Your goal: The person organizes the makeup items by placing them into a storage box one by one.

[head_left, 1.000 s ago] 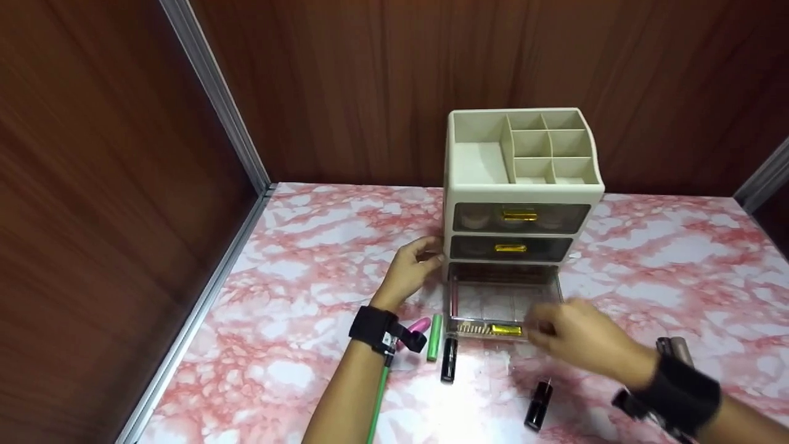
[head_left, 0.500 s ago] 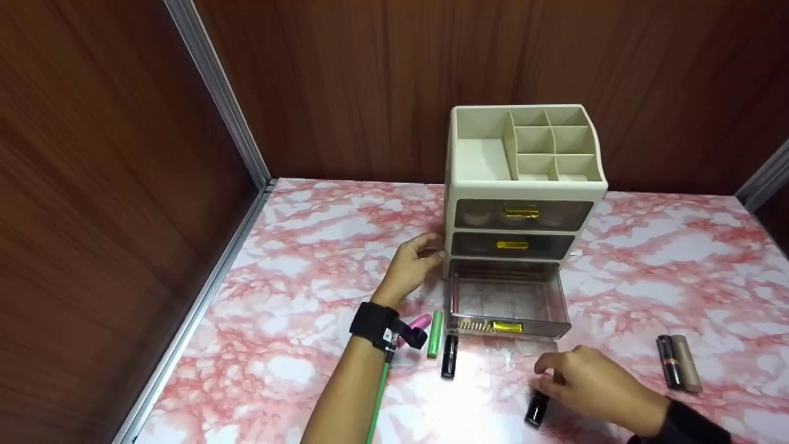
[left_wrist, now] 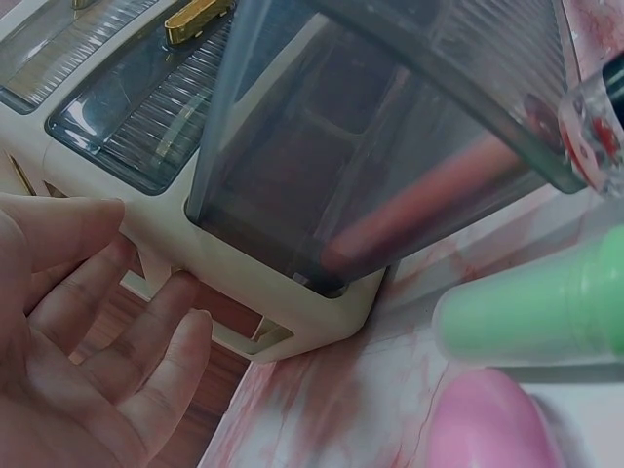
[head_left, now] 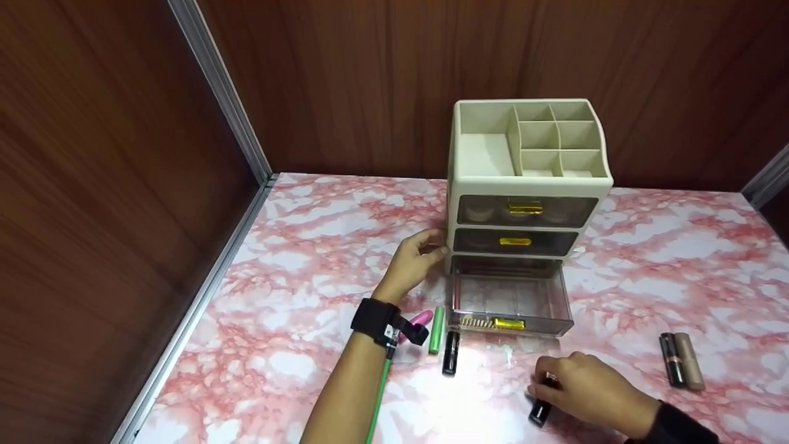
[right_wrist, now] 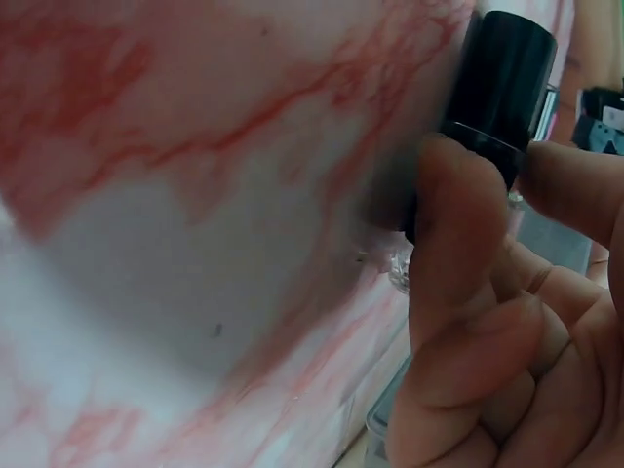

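Note:
My right hand [head_left: 582, 388] pinches a black cosmetic tube [right_wrist: 502, 78] between thumb and fingers, close over the table in front of the drawers. Its black end [head_left: 540, 412] sticks out toward me. At the left side of a cream drawer organizer [head_left: 533, 185], my left hand [head_left: 412, 262] rests with loosely bent fingers; in the left wrist view its fingertips [left_wrist: 195, 331] lie along the side frame. The clear bottom drawer [head_left: 545, 327] is pulled out, and a reddish tube [left_wrist: 419, 210] lies along its left wall. Both upper drawers are closed.
Left of the drawer lie a pink rounded item [head_left: 424, 318], a green tube [head_left: 436, 330] and another black tube [head_left: 450, 353]. Farther right are a black tube [head_left: 672, 361] and a beige tube [head_left: 689, 362] side by side. Wood-grain panels [head_left: 357, 86] enclose the marbled table [head_left: 308, 271].
My right hand has moved from the drawer front toward me, down to the black tube, and now pinches it. The left hand has stayed at the organizer's side.

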A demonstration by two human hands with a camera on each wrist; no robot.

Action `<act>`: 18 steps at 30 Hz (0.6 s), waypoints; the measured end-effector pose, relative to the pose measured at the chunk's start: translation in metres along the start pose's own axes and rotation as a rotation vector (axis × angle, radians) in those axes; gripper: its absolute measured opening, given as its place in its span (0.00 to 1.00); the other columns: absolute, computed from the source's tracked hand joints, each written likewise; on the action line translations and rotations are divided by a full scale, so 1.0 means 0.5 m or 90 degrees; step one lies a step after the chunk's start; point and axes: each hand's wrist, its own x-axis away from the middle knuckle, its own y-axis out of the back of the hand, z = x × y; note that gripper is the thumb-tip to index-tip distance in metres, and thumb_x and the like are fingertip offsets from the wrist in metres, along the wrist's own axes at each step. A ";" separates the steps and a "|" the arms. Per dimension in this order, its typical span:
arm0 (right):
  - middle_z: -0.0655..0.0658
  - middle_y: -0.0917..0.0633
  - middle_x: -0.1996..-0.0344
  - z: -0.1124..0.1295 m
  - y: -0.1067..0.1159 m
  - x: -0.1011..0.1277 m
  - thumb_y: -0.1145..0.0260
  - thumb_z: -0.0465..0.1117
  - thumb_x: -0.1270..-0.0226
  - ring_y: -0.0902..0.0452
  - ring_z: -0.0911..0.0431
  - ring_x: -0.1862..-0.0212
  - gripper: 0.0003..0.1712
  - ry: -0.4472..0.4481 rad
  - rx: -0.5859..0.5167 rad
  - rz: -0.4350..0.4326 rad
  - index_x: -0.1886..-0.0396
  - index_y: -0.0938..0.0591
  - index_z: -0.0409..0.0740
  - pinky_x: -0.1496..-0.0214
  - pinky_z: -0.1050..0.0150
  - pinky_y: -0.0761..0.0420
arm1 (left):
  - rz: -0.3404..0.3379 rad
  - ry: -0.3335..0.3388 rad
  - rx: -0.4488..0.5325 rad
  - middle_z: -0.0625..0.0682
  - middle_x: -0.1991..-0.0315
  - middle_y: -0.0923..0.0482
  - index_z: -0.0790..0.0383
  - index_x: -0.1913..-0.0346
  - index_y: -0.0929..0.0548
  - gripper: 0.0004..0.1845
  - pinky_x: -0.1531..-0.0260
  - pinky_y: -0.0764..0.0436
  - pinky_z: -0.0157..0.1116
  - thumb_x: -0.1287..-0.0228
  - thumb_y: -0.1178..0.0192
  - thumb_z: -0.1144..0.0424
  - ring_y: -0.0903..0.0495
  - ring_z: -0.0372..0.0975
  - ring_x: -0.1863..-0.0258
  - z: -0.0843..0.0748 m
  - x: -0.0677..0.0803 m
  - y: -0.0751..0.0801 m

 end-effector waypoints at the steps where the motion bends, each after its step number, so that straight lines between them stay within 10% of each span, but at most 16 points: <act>1: 0.68 0.25 0.80 0.000 0.000 0.001 0.33 0.63 0.40 0.27 0.63 0.74 0.13 -0.006 0.002 0.005 0.73 0.23 0.64 0.75 0.60 0.28 | -0.001 0.001 -0.001 0.57 0.47 0.20 0.67 0.41 0.23 0.20 0.50 0.22 0.35 0.34 0.38 0.68 0.21 0.45 0.49 0.001 0.001 0.000; 18: 0.59 0.28 0.84 0.016 0.021 -0.001 0.25 0.50 0.49 0.32 0.64 0.78 0.24 -0.021 0.005 0.014 0.53 0.24 0.56 0.78 0.62 0.31 | -0.014 -0.010 -0.007 0.54 0.50 0.18 0.66 0.42 0.21 0.19 0.51 0.22 0.34 0.35 0.38 0.68 0.20 0.42 0.51 0.003 0.003 0.002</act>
